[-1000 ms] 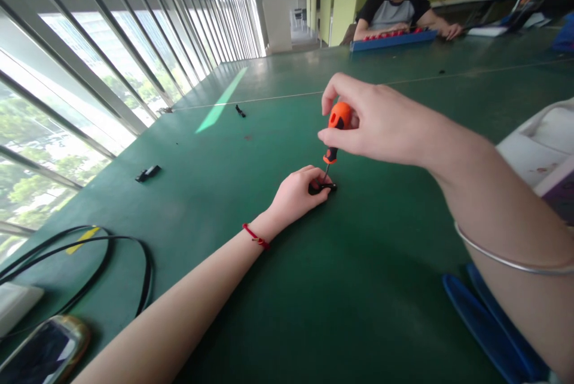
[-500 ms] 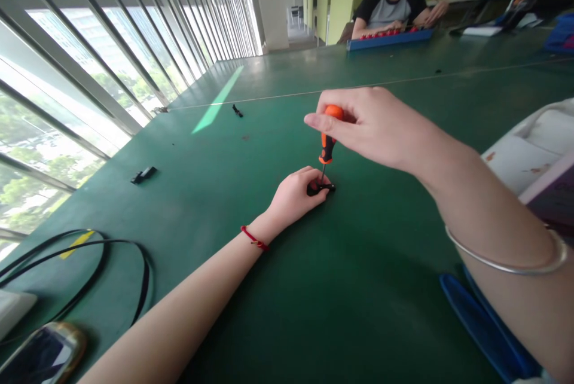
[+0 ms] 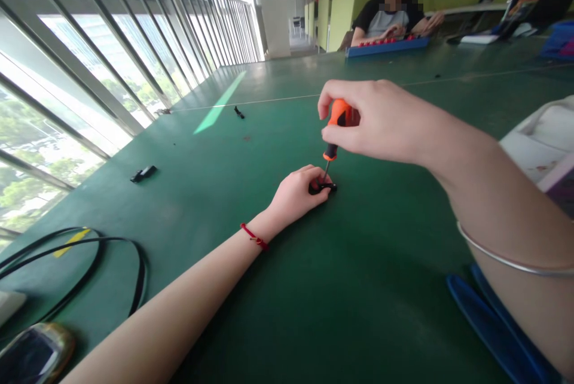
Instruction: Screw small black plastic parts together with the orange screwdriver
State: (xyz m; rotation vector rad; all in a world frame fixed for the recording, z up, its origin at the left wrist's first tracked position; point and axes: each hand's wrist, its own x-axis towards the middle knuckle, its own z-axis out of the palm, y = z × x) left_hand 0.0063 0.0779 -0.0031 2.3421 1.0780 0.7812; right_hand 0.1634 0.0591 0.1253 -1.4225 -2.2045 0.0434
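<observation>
My right hand (image 3: pixel 372 121) grips an orange and black screwdriver (image 3: pixel 339 113) by its handle, fingers curled round the upper part. The shaft slants down and to the left. Its tip meets a small black part (image 3: pixel 330 187) on the green table (image 3: pixel 287 288), though the exact contact point is hidden by fingers. My left hand (image 3: pixel 296 192) pinches that black part and holds it against the table top; most of the part lies under the fingers.
Two small black pieces (image 3: pixel 143 174) (image 3: pixel 239 112) lie to the left and farther back. A black cable (image 3: pixel 142 276) and a phone (image 3: pixel 33 354) lie front left. Blue-handled pliers-like arms (image 3: pixel 484 318) are under my right forearm. A person (image 3: pixel 390 19) sits across behind a blue tray (image 3: pixel 388 47).
My right hand has shifted slightly right and its fingers have opened a little around the handle. The screwdriver leans more to the right at its top. My left hand stays in place.
</observation>
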